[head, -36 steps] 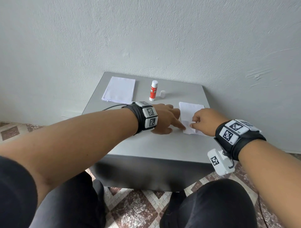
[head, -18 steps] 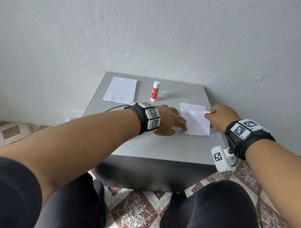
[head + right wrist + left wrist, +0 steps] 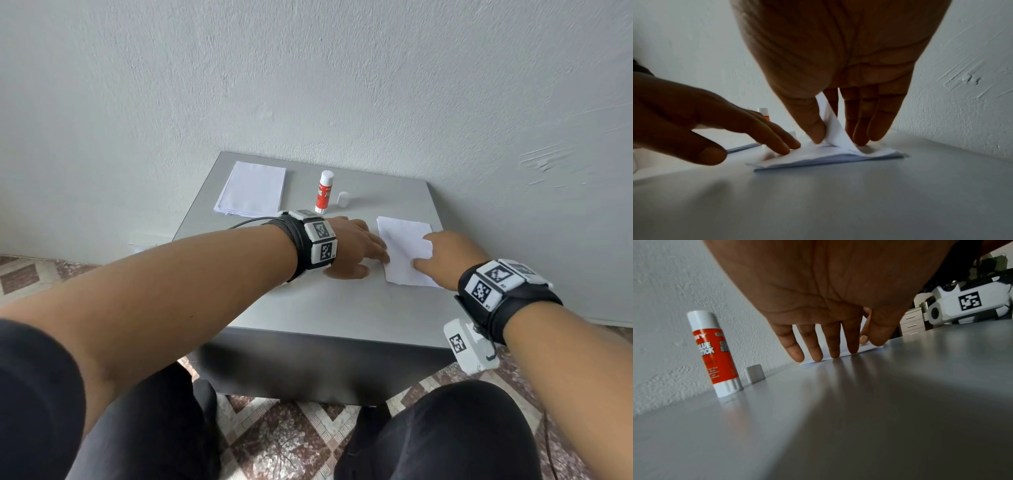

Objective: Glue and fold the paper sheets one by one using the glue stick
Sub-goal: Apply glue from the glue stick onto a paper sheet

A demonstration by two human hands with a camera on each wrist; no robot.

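A folded white paper sheet (image 3: 400, 270) (image 3: 818, 160) lies at the right of the grey table (image 3: 329, 308). My left hand (image 3: 385, 255) (image 3: 824, 353) presses its left edge flat with straight fingers. My right hand (image 3: 424, 253) (image 3: 835, 136) is over the sheet's right part and pinches a raised flap between thumb and forefinger, while its other fingers touch the sheet. The red and white glue stick (image 3: 324, 192) (image 3: 714, 353) stands uncapped at the back, beside its white cap (image 3: 343, 199) (image 3: 755, 374).
A stack of white paper sheets (image 3: 253, 193) lies at the table's back left corner. The wall (image 3: 342, 85) runs directly behind the table and along its right side. My knees are under the table's front edge.
My right hand went from the sheet's left edge out to its right edge, then came back leftward with a flap pinched. My left hand stayed pressing the left edge.
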